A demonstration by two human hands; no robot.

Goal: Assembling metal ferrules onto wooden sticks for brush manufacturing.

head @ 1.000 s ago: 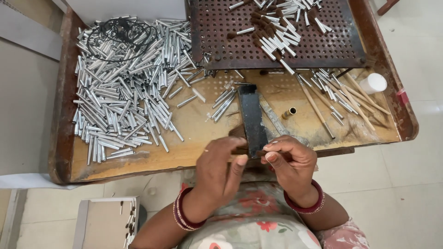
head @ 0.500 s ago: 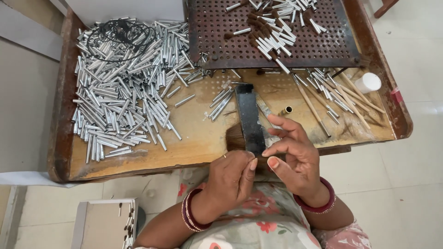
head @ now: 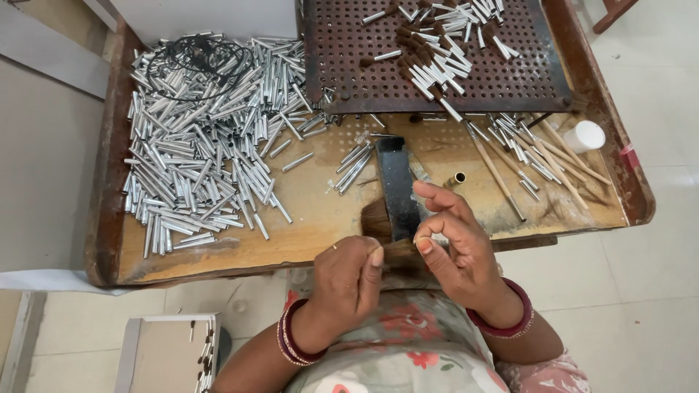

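A small hand-assembly workshop, seen from above: a worn wooden workbench (head: 218, 255) with a raised rim carries a heap of short silver metal tubes (head: 196, 138), a brown perforated metal tray (head: 349, 80) holding part-made brushes, and thin wooden sticks (head: 561, 156) to one side. A dark upright block (head: 397, 189) stands at the bench's front edge with tufts of what appears to be brown bristle beside it, above a pale tiled floor (head: 641, 291).

A heap of short, shiny silver metal tubes (head: 204, 138) is spread over a worn, matt wooden tabletop (head: 320, 218). A rusty brown perforated metal tray (head: 510, 80) looks rough. A soft tuft of brown bristle hair (head: 397, 251) is pinched beside a matt black upright block (head: 397, 189).
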